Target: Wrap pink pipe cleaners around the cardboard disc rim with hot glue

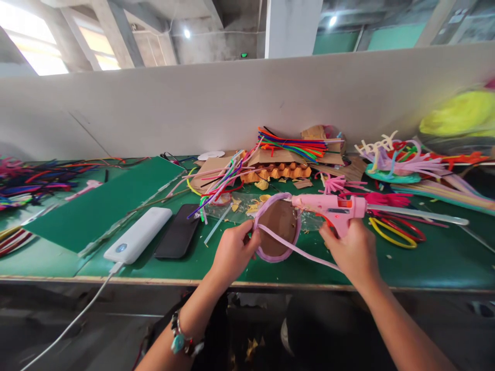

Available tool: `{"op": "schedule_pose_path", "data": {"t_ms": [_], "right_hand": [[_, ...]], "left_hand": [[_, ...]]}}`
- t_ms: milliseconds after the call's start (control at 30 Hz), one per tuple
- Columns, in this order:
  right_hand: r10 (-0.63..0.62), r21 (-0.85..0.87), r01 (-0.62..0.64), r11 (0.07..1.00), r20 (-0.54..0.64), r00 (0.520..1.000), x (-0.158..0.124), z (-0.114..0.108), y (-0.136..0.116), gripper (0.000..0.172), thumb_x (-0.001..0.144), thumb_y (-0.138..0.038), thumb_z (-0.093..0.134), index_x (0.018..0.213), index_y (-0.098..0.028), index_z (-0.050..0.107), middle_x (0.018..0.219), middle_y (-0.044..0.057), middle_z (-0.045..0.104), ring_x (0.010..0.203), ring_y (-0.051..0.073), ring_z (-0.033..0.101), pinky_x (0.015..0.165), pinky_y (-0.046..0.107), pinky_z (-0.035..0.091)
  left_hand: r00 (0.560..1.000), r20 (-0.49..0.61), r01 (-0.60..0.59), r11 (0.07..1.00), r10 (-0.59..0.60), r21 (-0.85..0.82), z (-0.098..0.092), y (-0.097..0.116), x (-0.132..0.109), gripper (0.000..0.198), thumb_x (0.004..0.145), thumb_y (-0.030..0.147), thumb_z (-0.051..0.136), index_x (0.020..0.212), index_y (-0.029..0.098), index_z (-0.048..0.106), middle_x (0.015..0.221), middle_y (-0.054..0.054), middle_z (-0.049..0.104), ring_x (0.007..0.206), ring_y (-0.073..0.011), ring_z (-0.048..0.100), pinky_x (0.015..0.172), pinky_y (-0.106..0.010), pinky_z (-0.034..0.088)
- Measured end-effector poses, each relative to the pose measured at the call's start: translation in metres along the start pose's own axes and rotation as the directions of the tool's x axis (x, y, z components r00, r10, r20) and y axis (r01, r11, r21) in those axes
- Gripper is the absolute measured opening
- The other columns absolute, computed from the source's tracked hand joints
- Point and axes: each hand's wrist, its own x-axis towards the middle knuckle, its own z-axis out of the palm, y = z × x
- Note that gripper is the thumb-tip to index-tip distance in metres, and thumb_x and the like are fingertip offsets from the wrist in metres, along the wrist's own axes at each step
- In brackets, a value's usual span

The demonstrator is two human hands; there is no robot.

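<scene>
My left hand [238, 246] pinches the left edge of a brown cardboard oval [276, 229], whose rim is bordered with lilac pipe cleaner. A loose lilac pipe cleaner [297, 251] runs from that edge across the oval toward the lower right. In my right hand [352, 251] is a pink hot glue gun [332, 205], gripped by its handle. Its nozzle points left and meets the oval's upper right rim; whether it touches I cannot tell. A long translucent glue stick [417, 212] sticks out of the gun's back.
A white power bank [138, 236] with a cable and a black phone [178, 232] lie on the left. Behind stand an egg carton piece [276, 171] and bundled pipe cleaners [296, 144]. Red and yellow loops [392, 233] lie right of the gun. A low partition [232, 108] backs the green table.
</scene>
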Motion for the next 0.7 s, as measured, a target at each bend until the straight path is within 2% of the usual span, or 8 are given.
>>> {"op": "schedule_pose_path", "data": {"t_ms": [267, 700], "right_hand": [[0.008, 0.032, -0.008, 0.999, 0.002, 1.0, 0.0024, -0.0026, -0.0007, 0.017, 0.062, -0.036, 0.046, 0.059, -0.025, 0.034, 0.042, 0.0, 0.049, 0.038, 0.017, 0.047, 0.038, 0.026, 0.035], [0.034, 0.031, -0.034, 0.999, 0.001, 0.999, 0.0005, 0.0002, 0.0043, 0.013, 0.063, -0.035, 0.047, 0.064, -0.023, 0.043, 0.045, 0.0, 0.05, 0.041, 0.017, 0.049, 0.042, 0.028, 0.038]], "left_hand": [[1.0, 0.0, -0.015, 1.0, 0.015, -0.008, 0.0005, -0.0021, 0.0003, 0.02, 0.075, 0.029, 0.037, 0.057, 0.019, 0.041, 0.039, 0.007, 0.045, 0.037, -0.0088, 0.049, 0.042, -0.017, 0.033], [1.0, -0.003, -0.002, 1.0, 0.002, 0.02, -0.0014, 0.0001, 0.0001, 0.023, 0.075, 0.031, 0.037, 0.055, 0.02, 0.04, 0.037, 0.007, 0.045, 0.036, -0.0083, 0.047, 0.043, -0.017, 0.032]]}}
